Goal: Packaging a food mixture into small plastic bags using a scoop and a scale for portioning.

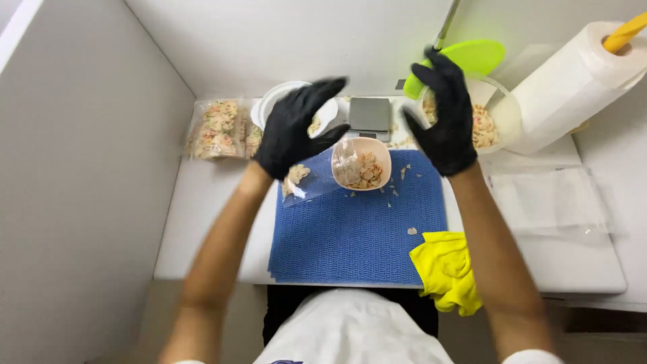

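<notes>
Both gloved hands, left hand [294,128] and right hand [445,114], hover open-fingered and empty above the small bowl [362,164] at the bench's middle; better to steady it before scooping.

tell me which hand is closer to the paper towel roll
Right. The right hand is raised just left of the paper towel roll; the left hand is far across, beyond the small bowl.

Black gloves on left grip [294,128] and right grip [443,114]; white shirt.
</notes>
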